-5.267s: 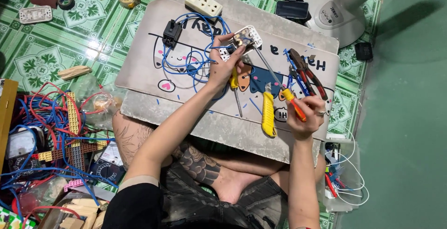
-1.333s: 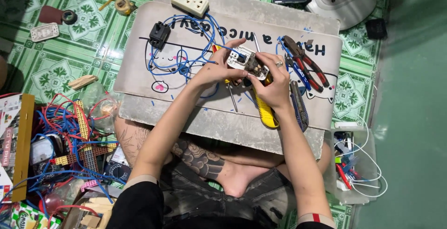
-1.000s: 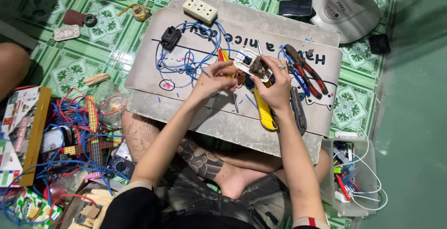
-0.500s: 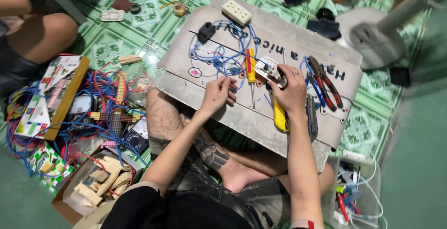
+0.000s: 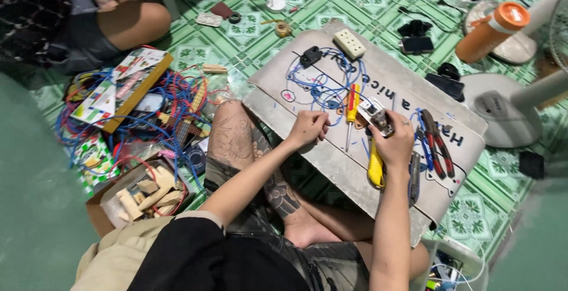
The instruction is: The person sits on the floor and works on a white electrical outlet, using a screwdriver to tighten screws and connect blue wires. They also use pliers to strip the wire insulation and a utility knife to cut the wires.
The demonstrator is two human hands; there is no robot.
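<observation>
One small metal-and-white electrical part (image 5: pixel 377 117) is clamped in the right hand (image 5: pixel 395 143) over the board (image 5: pixel 331 155); the left hand (image 5: pixel 307 128) is curled shut, empty. Beyond are seen one red-yellow screwdriver (image 5: pixel 352 103), one yellow knife (image 5: pixel 375 169), two pliers (image 5: pixel 435 146), blue wire (image 5: pixel 319 84), one white socket (image 5: pixel 349 44).

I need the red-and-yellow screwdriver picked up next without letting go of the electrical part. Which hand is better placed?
Left. The left hand is loosely curled, holds nothing visible, and rests on the board beside the screwdriver. The right hand is shut on the electrical part.
</observation>
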